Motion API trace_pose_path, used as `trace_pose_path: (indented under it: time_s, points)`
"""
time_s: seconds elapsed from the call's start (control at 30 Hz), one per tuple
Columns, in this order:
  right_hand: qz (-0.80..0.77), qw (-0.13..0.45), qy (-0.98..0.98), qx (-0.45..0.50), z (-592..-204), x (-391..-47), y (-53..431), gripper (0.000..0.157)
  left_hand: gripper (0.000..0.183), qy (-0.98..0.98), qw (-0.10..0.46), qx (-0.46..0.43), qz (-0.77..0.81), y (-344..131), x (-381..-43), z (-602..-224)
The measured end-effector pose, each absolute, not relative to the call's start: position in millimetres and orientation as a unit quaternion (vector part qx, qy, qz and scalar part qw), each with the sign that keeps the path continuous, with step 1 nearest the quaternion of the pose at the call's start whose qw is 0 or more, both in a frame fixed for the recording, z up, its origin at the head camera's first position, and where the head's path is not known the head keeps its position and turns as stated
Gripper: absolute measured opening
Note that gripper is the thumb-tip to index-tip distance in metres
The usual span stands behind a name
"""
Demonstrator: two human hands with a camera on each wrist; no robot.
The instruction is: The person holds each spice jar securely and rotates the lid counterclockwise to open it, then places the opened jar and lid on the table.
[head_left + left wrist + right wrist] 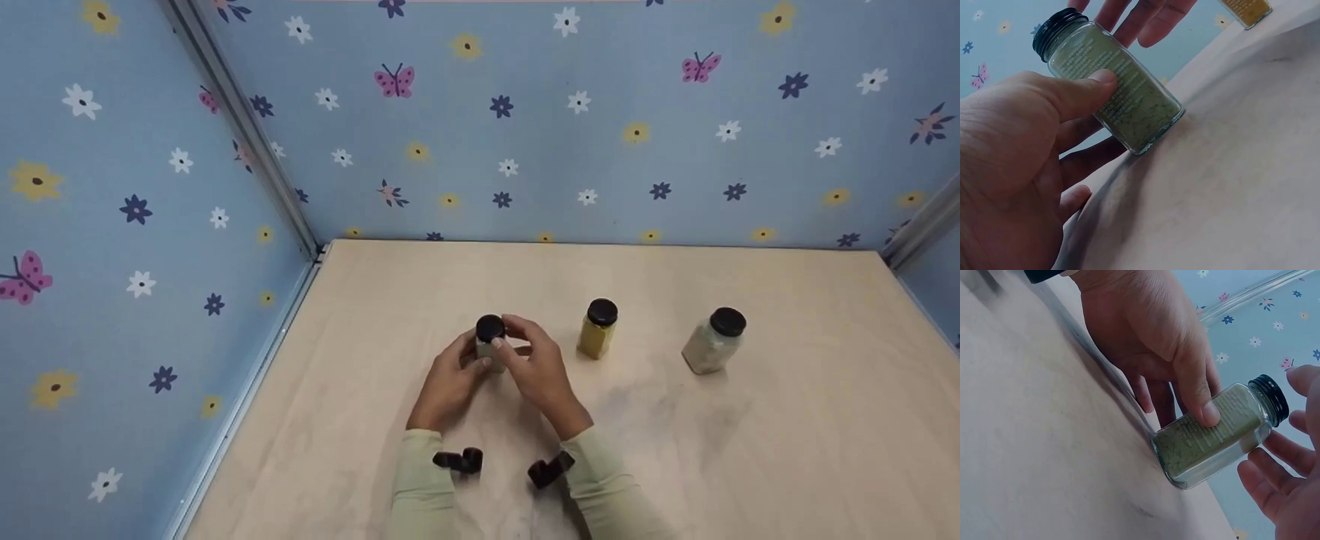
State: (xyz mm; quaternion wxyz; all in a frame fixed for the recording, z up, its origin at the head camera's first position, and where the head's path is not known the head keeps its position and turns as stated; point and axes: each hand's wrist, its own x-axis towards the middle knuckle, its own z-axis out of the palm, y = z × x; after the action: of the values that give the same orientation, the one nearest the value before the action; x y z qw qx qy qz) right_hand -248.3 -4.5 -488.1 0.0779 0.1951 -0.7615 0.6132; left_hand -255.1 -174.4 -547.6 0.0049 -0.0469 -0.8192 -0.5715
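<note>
A small glass jar of green powder (1134, 84), with a black screw lid (490, 328) and pale print on its side, stands near the middle of the table. My left hand (450, 386) grips its body, thumb on the printed face and fingers behind. Around the lid and far side, my right hand (541, 373) holds its fingers spread and slightly bent. In the right wrist view, a gap shows between the right thumb (1302, 379) and the lid; whether the other fingers touch the glass, I cannot tell. The jar's base appears at or just above the tabletop.
To the right stands a jar of yellow powder (596, 337) with a black lid. Farther right is a wider jar of pale contents (711, 349), also black-lidded. Blue flowered panels (540, 135) border the wooden table (810, 435) at the back and sides.
</note>
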Motion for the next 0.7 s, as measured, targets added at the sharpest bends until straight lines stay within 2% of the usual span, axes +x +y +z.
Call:
trace_pose_path:
  time_s: [0.1, 0.33, 0.53, 0.7]
  points:
    - [0.612, 0.086, -0.761, 0.196, -482, -245, -5, 0.036, 0.058, -0.82, 0.003, -0.049, -0.571, -175, -256, -547]
    - [0.617, 0.084, -0.763, 0.171, -520, -267, -3, 0.042, 0.057, -0.817, 0.002, -0.051, -0.574, -175, -255, -549]
    - [0.611, 0.094, -0.771, 0.153, -519, -270, -5, 0.032, 0.057, -0.819, 0.002, -0.048, -0.571, -174, -256, -550]
    - [0.604, 0.106, -0.772, 0.167, -521, -270, -6, 0.03, 0.055, -0.809, 0.016, -0.07, -0.584, -175, -257, -552]
